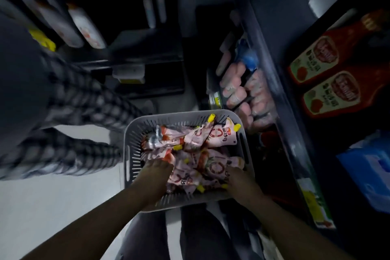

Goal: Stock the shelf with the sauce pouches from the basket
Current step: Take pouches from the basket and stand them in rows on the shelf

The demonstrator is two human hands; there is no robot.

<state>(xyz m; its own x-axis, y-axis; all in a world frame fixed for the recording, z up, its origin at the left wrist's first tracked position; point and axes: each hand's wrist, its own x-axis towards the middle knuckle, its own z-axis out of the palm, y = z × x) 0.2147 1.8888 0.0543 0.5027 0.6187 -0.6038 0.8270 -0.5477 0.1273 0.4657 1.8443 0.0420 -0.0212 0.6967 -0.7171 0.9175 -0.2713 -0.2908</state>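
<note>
Both hands are down in the grey slotted plastic basket (135, 133), which is heaped with pink-and-white soft sauce pouches with yellow caps (219, 136); the left hand (157, 172) lies fingers-first on the pile, the right hand (238, 177) at the near right corner; whether either has closed on a pouch I cannot tell. They look light, floppy and slick; I'd pinch one by its stiffer capped end; the dark metal shelf (294, 150) stands just to the right.
</note>
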